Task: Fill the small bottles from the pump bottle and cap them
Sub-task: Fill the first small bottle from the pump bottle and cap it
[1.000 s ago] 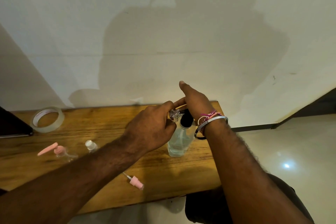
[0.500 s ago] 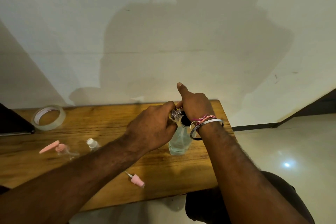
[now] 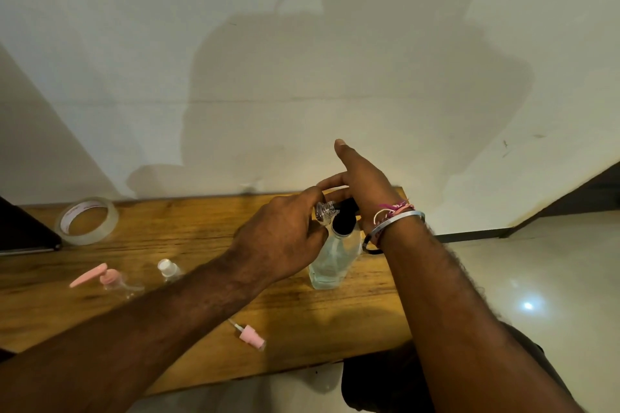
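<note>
Pink spray cap (image 3: 251, 336) lies nearest on my wooden bench (image 3: 188, 238); beyond, my left hand (image 3: 278, 241) pinches a small clear bottle (image 3: 324, 211) against the black-topped pump bottle (image 3: 332, 261), right hand (image 3: 364, 178) pressing down, fingers straight.

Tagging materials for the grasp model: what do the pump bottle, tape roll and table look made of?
Pump bottle: clear glass or hard plastic, glossy, liquid visible through it; black matte pump head.
Tape roll: translucent plastic film on a white core that looks like card.
Table: wood or wood veneer, visible grain, slight sheen.
</note>
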